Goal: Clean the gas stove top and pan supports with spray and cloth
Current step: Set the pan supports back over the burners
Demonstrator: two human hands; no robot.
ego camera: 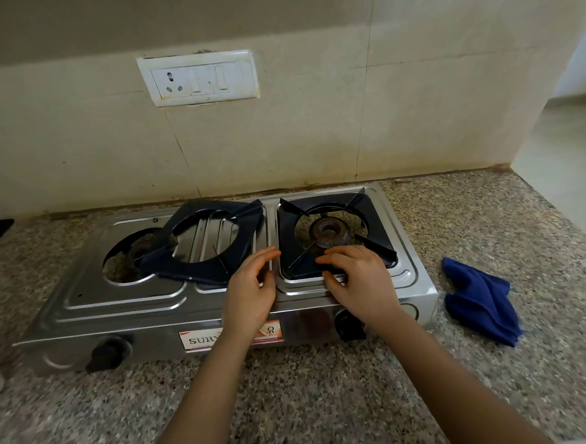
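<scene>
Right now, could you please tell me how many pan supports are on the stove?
2. The left pan support lies askew, shifted toward the stove's middle; the right pan support sits over its burner. None seems hidden.

We are in a home kitchen, which we can tell from the two-burner steel gas stove (118,303) with dark pan supports (202,273) on a speckled granite counter (295,393), the stained tiled wall (313,134) carrying a white socket-and-switch plate (198,78), and a blue cloth (478,299) lying nearby.
</scene>
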